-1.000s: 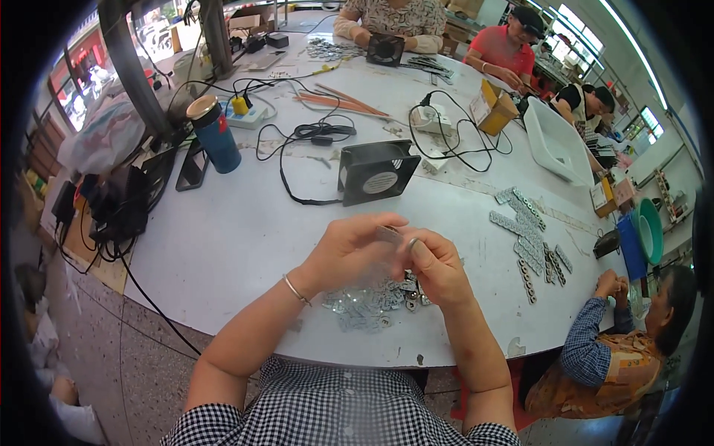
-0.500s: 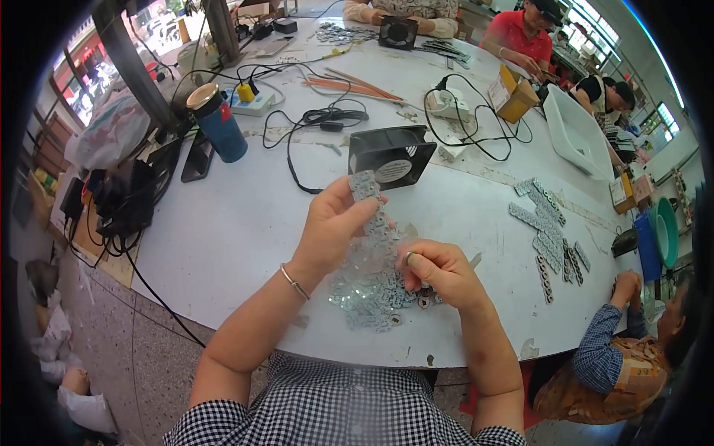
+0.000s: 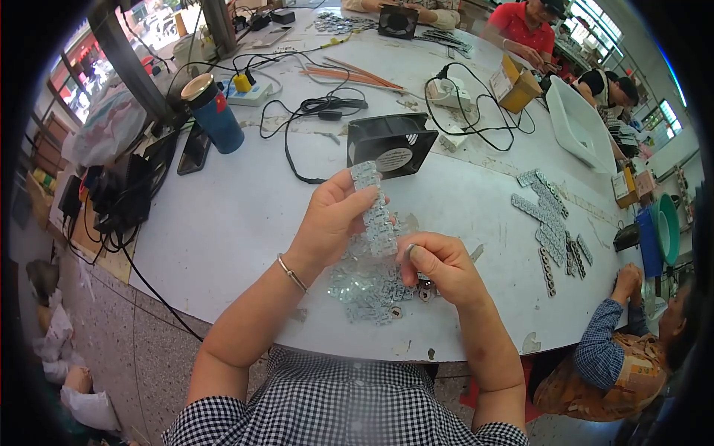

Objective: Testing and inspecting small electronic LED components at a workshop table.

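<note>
My left hand point(image 3: 326, 219) is closed on a strip of small silvery metal pieces point(image 3: 378, 223), thumb in front. The strip stands tilted, its top end past my thumb and its lower end close to my right hand point(image 3: 445, 269). There the right thumb and forefinger are pinched together; whatever lies between them is hidden or too small to name. Under both hands spreads a pile of loose metal pieces point(image 3: 366, 293), some in clear, shiny plastic. Just beyond the strip's top stands a black square fan point(image 3: 390, 143).
More metal strips point(image 3: 549, 223) lie to the right. Black cables point(image 3: 327, 111), a blue tumbler point(image 3: 216, 119) and a phone point(image 3: 194, 154) are at the left and back. A white tub point(image 3: 576, 126) stands at the far right. A co-worker point(image 3: 621, 349) sits at the right edge; others work across the table.
The strip in my left hand has turned slightly, its lower part now showing clearly down to my right hand. My right hand stays pinched at nearly the same place.
</note>
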Motion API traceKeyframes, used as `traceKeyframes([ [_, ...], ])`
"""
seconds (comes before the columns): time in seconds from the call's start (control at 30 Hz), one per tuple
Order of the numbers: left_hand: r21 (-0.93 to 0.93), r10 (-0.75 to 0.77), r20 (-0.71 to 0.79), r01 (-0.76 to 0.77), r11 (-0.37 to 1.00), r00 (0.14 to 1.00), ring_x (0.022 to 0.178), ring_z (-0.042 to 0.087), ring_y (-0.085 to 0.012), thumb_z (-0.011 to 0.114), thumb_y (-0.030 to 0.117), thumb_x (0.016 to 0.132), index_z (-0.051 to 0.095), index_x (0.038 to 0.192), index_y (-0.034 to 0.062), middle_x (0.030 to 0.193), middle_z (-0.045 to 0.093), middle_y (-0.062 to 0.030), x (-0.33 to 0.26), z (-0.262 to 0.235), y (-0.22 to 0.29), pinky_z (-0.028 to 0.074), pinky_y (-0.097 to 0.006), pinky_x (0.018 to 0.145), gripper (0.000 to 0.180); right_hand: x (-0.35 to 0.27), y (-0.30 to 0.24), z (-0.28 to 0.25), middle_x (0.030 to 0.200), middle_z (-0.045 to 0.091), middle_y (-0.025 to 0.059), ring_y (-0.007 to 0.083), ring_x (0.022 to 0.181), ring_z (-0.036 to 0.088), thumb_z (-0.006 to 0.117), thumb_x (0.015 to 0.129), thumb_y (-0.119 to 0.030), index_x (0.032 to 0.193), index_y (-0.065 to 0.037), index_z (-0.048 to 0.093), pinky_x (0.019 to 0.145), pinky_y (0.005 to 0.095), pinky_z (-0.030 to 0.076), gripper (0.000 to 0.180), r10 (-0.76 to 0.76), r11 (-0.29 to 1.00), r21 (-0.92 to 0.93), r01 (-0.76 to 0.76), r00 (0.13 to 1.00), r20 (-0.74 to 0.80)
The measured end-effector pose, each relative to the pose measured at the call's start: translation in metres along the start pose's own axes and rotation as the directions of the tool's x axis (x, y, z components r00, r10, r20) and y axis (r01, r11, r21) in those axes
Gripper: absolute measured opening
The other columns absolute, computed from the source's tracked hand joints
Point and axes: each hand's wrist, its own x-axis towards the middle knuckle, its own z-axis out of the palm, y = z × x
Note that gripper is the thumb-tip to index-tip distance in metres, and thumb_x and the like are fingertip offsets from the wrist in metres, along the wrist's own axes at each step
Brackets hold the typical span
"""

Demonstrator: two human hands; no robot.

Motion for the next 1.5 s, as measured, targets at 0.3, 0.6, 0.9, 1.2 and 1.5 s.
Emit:
traceKeyframes([
  [0.3,0.116,0.078,0.257,-0.111,0.987,0.963,0.084,0.063,-0.0139,0.051,0.009,0.099,0.052,0.131,0.0024,0.103,0.065,-0.0095,-0.006,-0.004,0.015,0.053,-0.029,0.073,0.033,-0.001,-0.004,0.012,0.083,0.062,0.0010,0.0063,0.064,0.053,0.052,0.101,-0.014,0.102,0.002,0.066,0.058,0.0214,0.044,0.021,-0.042,0.950,-0.313,0.005,0.993,-0.111],
  [0.6,0.805,0.127,0.345,-0.363,0.470,0.930,0.069,0.064,-0.0177,0.065,0.007,0.088,0.068,0.106,-0.0012,0.084,0.068,-0.0108,-0.011,0.006,0.008,0.051,-0.030,0.064,0.020,0.003,-0.002,0.000,0.076,0.061,-0.0018,0.0041,0.059,0.049,0.055,0.101,-0.015,0.102,0.002,0.067,0.052,0.0194,0.039,0.020,-0.254,0.903,-0.424,0.073,0.885,-0.390],
  [0.9,0.843,0.087,0.423,-0.427,0.327,0.902,0.070,0.066,-0.0181,0.071,0.005,0.083,0.072,0.100,0.0004,0.083,0.071,-0.0110,-0.008,0.002,0.007,0.052,-0.028,0.065,0.019,0.004,-0.002,0.001,0.081,0.065,0.0042,0.0087,0.066,0.054,0.057,0.097,-0.009,0.101,0.004,0.067,0.060,0.0246,0.044,0.017,-0.249,0.780,-0.625,0.028,0.930,-0.269],
  [1.2,0.853,0.053,0.451,-0.448,0.268,0.891,0.070,0.067,-0.0232,0.071,0.006,0.082,0.072,0.098,0.0000,0.084,0.071,-0.0133,-0.008,0.003,0.007,0.053,-0.030,0.065,0.017,0.004,0.000,0.004,0.078,0.064,0.0062,0.0122,0.067,0.054,0.057,0.096,-0.009,0.101,0.004,0.066,0.061,0.0281,0.045,0.017,-0.254,0.766,-0.642,0.032,0.933,-0.257],
  [1.5,0.851,-0.001,0.473,-0.457,0.258,0.881,0.071,0.066,-0.0291,0.070,0.006,0.081,0.071,0.094,-0.0011,0.084,0.070,-0.0157,-0.008,0.004,0.008,0.053,-0.033,0.066,0.015,0.005,-0.006,0.002,0.074,0.059,0.0107,0.0194,0.064,0.052,0.059,0.094,-0.008,0.100,0.004,0.065,0.062,0.0319,0.044,0.015,-0.163,0.712,-0.701,0.032,0.979,-0.120],
])
